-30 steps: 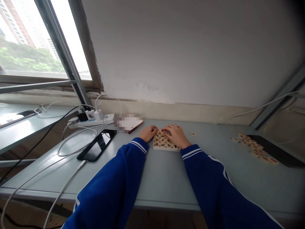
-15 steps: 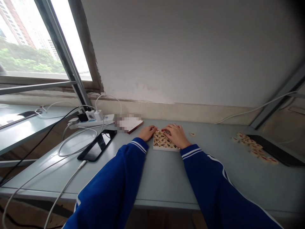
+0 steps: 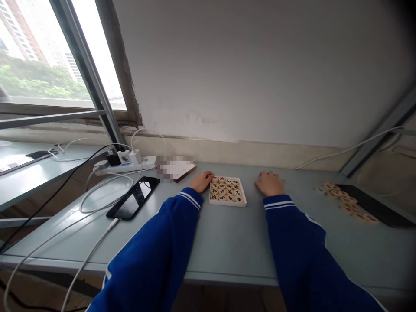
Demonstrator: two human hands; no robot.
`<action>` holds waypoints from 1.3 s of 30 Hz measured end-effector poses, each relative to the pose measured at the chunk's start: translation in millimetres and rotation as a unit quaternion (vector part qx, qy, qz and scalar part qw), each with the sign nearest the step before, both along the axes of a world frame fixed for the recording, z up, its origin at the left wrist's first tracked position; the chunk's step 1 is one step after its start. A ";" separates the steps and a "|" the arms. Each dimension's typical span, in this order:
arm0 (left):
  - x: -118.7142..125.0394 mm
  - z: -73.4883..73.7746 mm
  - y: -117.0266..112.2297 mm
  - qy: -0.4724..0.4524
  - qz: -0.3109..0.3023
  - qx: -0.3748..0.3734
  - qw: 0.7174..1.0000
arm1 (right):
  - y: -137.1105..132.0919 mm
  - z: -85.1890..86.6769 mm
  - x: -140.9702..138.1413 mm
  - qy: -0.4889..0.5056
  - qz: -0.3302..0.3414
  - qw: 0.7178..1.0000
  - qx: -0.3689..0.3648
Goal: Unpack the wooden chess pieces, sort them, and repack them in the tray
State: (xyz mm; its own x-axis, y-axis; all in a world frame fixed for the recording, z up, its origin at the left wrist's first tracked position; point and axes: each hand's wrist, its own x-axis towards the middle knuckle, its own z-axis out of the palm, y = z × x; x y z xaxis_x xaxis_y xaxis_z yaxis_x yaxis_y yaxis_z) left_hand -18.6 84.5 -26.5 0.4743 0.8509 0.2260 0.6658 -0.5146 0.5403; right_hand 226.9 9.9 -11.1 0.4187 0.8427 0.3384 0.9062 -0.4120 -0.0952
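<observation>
A shallow wooden box [image 3: 243,203] filled with round Chinese chess pieces [image 3: 226,190] lies on the grey table [image 3: 227,242]. My left hand [image 3: 202,181] presses against the box's left rim with its fingers curled on the far left corner. My right hand [image 3: 269,183] is on the table a short way right of the box, knuckles up and fingers bent down. It covers the spot where a single loose piece lay, and that piece is hidden. Both arms wear blue sleeves with white stripes.
A dark phone [image 3: 133,198] on a white cable lies left of the box, behind it a blurred packet [image 3: 175,168] and a power strip [image 3: 126,162] with plugs. Several loose chess pieces [image 3: 347,201] lie at the right beside a black flat object [image 3: 380,206]. The wall stands close behind.
My right hand has left the top of the box and moved right, onto the spot of the single loose piece. The box's pieces now show fully. My left hand has stayed put.
</observation>
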 end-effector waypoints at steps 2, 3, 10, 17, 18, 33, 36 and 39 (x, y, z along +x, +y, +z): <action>0.0 -1.0 0.9 0.000 -0.001 0.001 1.000 | 0.3 -5.2 10.3 0.034 -0.015 0.998 -0.045; 0.0 -1.5 1.5 0.000 0.000 0.002 1.000 | 1.3 -7.2 13.5 0.047 -0.006 0.997 -0.054; 0.7 -4.1 3.6 0.006 0.003 0.013 1.000 | 8.9 0.3 3.9 0.082 0.125 0.989 0.009; 1.7 -1.3 1.3 0.011 0.010 0.011 1.000 | -4.7 17.1 -46.0 0.120 0.351 0.925 0.080; 1.7 -0.6 0.9 0.011 0.009 0.011 1.000 | -5.5 16.4 -50.9 0.113 0.359 0.923 0.080; 1.2 -1.0 0.8 0.017 0.013 0.011 1.000 | 6.9 -3.4 -55.1 0.096 0.399 0.908 0.086; 2.2 0.0 -0.1 0.015 0.012 0.009 1.000 | 10.1 -6.4 -52.0 0.129 0.405 0.901 0.087; 3.4 2.2 -2.4 0.019 0.013 0.007 1.000 | 9.9 -5.9 -50.9 0.138 0.408 0.898 0.087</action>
State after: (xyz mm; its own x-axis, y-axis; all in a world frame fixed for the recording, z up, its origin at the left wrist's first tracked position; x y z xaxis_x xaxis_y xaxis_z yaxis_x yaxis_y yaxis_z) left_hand -15.1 82.2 -24.3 0.4597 0.8601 0.2212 0.6991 -0.5041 0.5072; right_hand 176.0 19.9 -16.9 -0.2258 0.8516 0.4731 0.8319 0.4212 -0.3613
